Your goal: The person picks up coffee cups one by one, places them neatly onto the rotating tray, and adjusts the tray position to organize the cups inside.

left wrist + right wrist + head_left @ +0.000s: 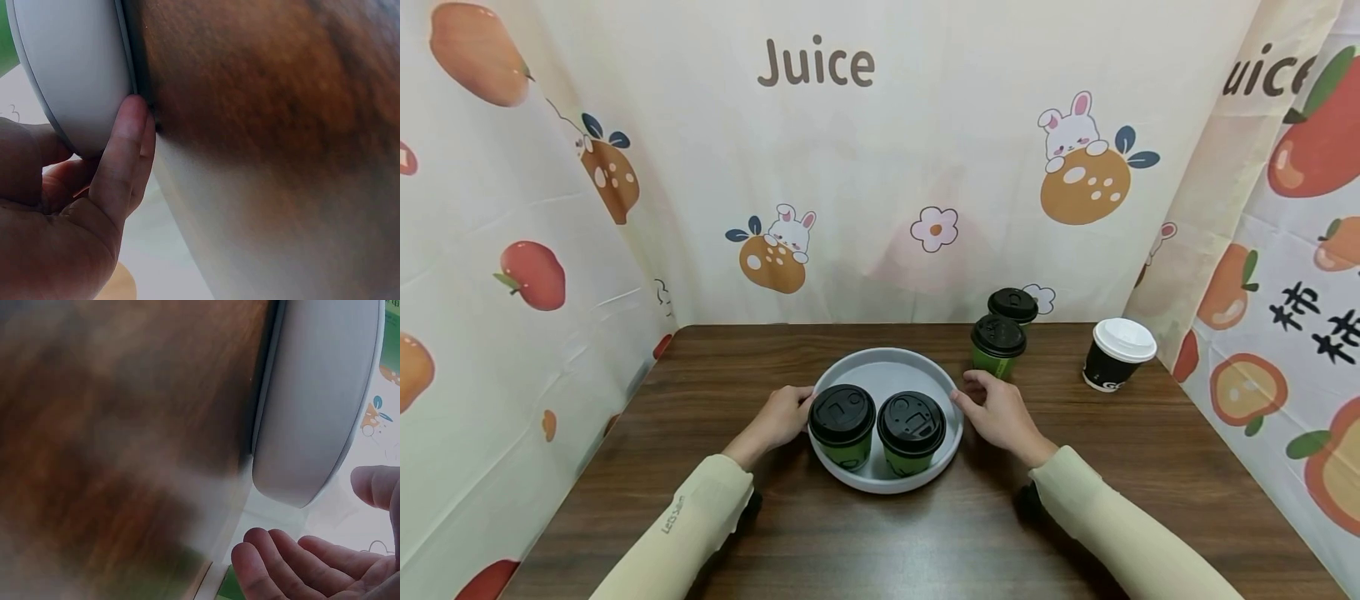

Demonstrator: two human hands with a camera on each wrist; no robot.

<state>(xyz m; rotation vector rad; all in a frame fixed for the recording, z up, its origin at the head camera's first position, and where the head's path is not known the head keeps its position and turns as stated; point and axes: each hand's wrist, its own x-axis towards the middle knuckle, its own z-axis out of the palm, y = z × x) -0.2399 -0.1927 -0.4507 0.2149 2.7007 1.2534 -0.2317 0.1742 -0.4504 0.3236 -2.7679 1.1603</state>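
A round grey tray (886,367) rests on the table and carries two green paper cups with black lids, a left cup (842,417) and a right cup (913,427), both upright. My left hand (781,415) grips the tray's left side; in the left wrist view, the fingertips (132,112) lie against the lower edge of its wall, the thumb up by the rim. On the opposite side is my right hand (1002,413). The right wrist view shows its fingers (300,559) loosely bent and apart from the tray wall (319,406), holding nothing.
Behind my right hand stand two more green cups with black lids, a nearer one (997,343) and a farther one (1013,305). A black cup with a white lid (1118,354) is farther right. Printed curtains (865,167) border the brown table (865,550).
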